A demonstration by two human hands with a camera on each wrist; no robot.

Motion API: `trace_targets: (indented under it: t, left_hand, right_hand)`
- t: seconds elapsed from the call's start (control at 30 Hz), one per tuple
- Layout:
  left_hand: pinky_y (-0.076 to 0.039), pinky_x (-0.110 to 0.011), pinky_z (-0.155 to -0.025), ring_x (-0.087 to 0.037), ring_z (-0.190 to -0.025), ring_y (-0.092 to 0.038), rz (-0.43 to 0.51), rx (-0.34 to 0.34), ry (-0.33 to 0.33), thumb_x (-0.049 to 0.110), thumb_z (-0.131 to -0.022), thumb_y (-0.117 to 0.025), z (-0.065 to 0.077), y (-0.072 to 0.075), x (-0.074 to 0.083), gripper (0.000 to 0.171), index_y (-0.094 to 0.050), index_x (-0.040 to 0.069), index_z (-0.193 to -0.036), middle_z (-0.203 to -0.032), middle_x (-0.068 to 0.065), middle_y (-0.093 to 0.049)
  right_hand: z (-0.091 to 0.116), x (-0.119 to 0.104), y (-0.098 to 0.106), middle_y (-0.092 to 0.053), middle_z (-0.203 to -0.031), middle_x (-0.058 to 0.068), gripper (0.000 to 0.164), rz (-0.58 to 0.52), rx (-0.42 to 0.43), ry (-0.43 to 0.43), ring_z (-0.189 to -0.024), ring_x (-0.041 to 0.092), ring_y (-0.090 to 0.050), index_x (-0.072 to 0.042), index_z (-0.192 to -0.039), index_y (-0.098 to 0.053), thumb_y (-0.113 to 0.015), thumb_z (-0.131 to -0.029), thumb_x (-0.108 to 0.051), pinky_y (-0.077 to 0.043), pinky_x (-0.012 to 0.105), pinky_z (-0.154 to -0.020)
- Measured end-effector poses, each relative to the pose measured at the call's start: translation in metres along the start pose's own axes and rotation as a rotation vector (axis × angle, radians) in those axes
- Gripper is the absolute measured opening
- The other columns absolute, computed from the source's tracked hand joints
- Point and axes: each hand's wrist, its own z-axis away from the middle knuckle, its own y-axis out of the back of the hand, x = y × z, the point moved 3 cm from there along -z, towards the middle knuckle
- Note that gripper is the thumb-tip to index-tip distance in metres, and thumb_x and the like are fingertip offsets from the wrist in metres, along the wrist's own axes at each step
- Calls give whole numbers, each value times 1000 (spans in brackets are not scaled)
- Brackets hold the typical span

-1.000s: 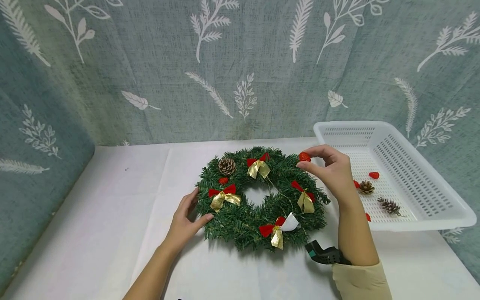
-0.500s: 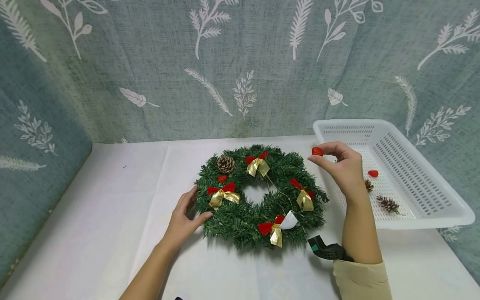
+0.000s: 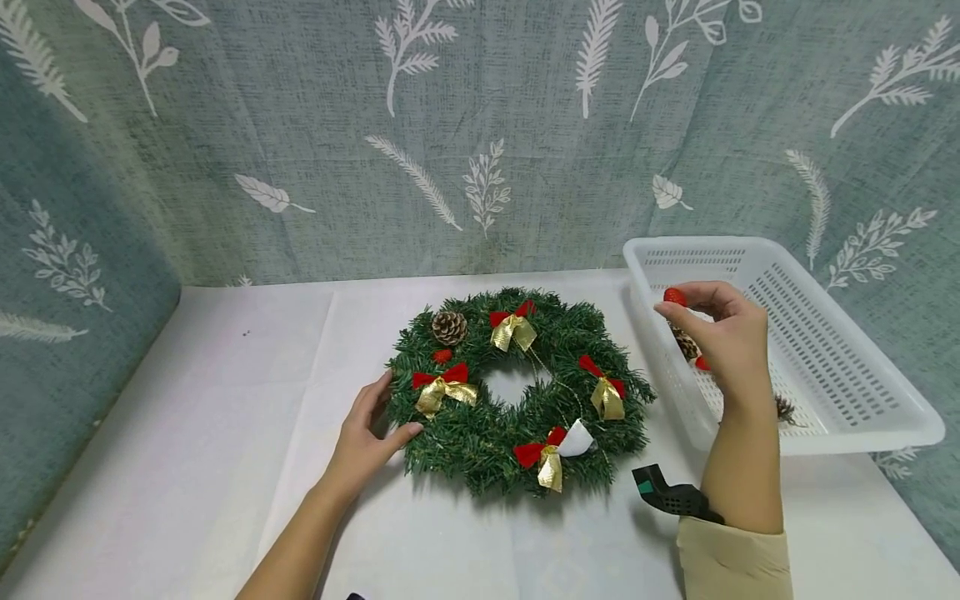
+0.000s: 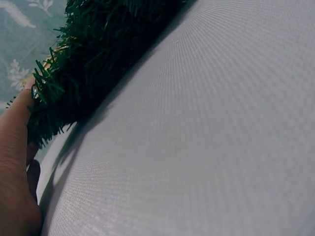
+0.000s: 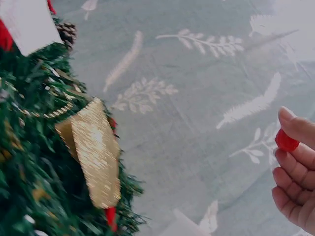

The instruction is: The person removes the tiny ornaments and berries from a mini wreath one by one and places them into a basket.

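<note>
A green artificial wreath (image 3: pixel 517 467) lies on the white cloth, trimmed with several red-and-gold bows, a pine cone (image 3: pixel 449 328) and a small red piece (image 3: pixel 442 356). At its left edge, my left hand (image 3: pixel 363 442) grips it, thumb on top and fingers at the outer side. Between thumb and index finger my right hand (image 3: pixel 723 333) pinches a small red artificial strawberry (image 3: pixel 674 296), held up over the left side of the white basket (image 3: pixel 855 375). The right wrist view shows the strawberry (image 5: pixel 286 141) apart from the wreath.
In the basket lie a pine cone (image 3: pixel 686 343), a red strawberry (image 3: pixel 702 363) and another cone (image 3: pixel 784 410), partly hidden by my right hand and forearm. A patterned curtain (image 3: pixel 322 208) hangs behind the table. White cloth (image 3: pixel 217 433) covers the table.
My right hand has moved rightward with the strawberry, from above the wreath's upper right edge to over the basket. The left hand keeps its hold on the wreath.
</note>
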Motion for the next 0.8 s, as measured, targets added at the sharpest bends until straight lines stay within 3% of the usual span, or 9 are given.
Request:
trace_targets:
  t: [0.07,0.13,0.3,0.47,0.67,0.8]
  left_hand:
    - [-32,-23,-109,-30,-131,-38,-2,-2,5,14,-82,-75,0,0,0,83,-27,14,-150,-138,-9,-41]
    - [-31,-20,-108,-29,-132,-37,-4,-5,7,15,-82,-74,0,0,-1,83,-27,15,-150,-138,-9,-41]
    - [-31,-43,-110,-32,-132,-37,-9,-4,-4,12,-83,-73,0,0,-1,82,-26,12,-150,-138,-11,-40]
    - [-30,-48,-109,-33,-132,-37,11,-1,-14,10,-83,-73,-1,0,1,81,-28,10,-149,-138,-13,-41]
    - [-30,-47,-110,-33,-131,-38,10,-1,-10,9,-82,-74,0,0,2,82,-28,9,-149,-138,-13,-41]
    - [-30,-47,-109,-34,-132,-37,7,-1,-6,10,-82,-74,0,0,1,82,-27,9,-149,-138,-13,-41]
  right_hand:
    - [1,0,7,-67,-81,-8,19,-42,22,-32,-79,8,-59,-5,-89,-71,-80,-73,-1,-49,11,-64]
    - [1,0,14,-67,-80,-8,19,-77,52,-57,-78,7,-59,-6,-88,-71,-80,-72,-1,-48,12,-63]
    - [1,4,30,-68,-78,-6,19,-110,127,-113,-73,7,-60,-5,-88,-72,-81,-71,-2,-46,13,-57]
    - [0,8,41,-67,-77,-9,20,6,184,-154,-72,6,-58,-6,-89,-71,-82,-72,-8,-41,14,-48]
    - [0,16,48,-62,-83,-20,25,274,183,-197,-81,0,-57,-12,-98,-70,-80,-77,-21,-46,9,-56]
    - [-1,20,57,-62,-82,-20,26,250,216,-226,-77,-1,-58,-14,-99,-70,-80,-76,-21,-47,8,-59]
